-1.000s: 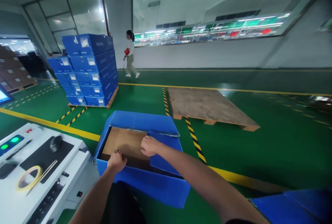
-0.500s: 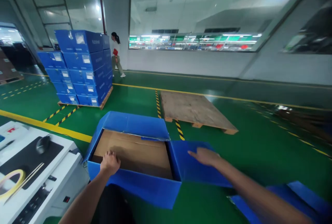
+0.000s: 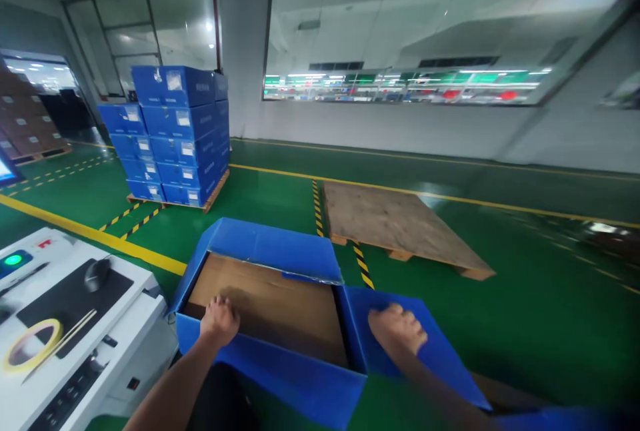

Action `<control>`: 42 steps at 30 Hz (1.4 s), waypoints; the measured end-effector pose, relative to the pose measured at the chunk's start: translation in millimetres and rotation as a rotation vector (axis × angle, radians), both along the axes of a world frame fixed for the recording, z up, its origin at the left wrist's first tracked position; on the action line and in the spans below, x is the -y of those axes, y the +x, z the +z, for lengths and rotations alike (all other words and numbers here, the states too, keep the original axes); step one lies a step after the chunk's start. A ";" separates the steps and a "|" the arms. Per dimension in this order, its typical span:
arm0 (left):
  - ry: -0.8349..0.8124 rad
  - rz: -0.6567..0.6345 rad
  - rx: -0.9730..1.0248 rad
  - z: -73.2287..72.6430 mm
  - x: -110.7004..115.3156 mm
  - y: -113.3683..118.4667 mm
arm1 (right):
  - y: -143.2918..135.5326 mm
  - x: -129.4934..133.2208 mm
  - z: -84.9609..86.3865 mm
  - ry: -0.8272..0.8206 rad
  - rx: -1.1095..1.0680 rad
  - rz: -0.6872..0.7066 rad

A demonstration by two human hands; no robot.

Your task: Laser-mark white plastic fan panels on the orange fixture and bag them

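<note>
Stacked blue cartons [image 3: 175,131] and hazard stripes [image 3: 363,264] (yellow and black) mark this as a factory floor [image 3: 280,196].

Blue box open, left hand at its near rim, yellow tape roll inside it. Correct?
No: the head view shows the yellow tape roll on the white unit, not inside the blue box. Box open, left hand at its near rim: right.

- Pretty dim overall, kinda greenish
- Brightest around the strip lights [image 3: 493,72] in the big window [image 3: 400,14]
- Streaky glare top right, another patch on the floor [image 3: 530,251]
- Soft shadow inside the blue box [image 3: 295,368]
- Stretched, blurry edges
</note>
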State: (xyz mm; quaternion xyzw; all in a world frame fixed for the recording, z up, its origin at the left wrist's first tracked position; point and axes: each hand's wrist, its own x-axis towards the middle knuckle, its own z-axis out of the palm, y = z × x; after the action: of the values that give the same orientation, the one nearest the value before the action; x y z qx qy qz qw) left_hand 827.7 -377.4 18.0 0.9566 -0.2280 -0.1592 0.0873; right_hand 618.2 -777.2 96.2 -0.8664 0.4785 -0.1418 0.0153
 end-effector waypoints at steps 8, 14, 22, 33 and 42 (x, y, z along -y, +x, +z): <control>-0.020 -0.012 -0.014 10.0 -3.0 -1.2 | 104.0 -42.6 -23.2 0.738 0.324 -0.042; -0.028 0.025 -0.008 8.5 -2.1 -2.5 | 174.7 -89.9 -44.5 1.304 0.573 -0.214; -0.042 0.079 -0.096 10.7 -0.4 -4.6 | 257.0 -75.5 -24.8 0.953 0.875 -0.184; -0.014 0.063 -0.145 18.5 4.9 -6.8 | 383.0 1.9 14.9 0.285 0.501 0.565; 0.007 0.081 -0.191 23.8 8.0 -5.4 | 449.3 25.8 -73.2 0.415 0.101 0.425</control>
State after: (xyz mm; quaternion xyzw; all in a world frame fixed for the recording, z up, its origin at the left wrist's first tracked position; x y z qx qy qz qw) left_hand 822.3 -385.4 41.8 0.9458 -0.1793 -0.2468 0.1117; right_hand 1067.5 -803.0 23.0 -0.9175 0.3036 -0.0775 0.2450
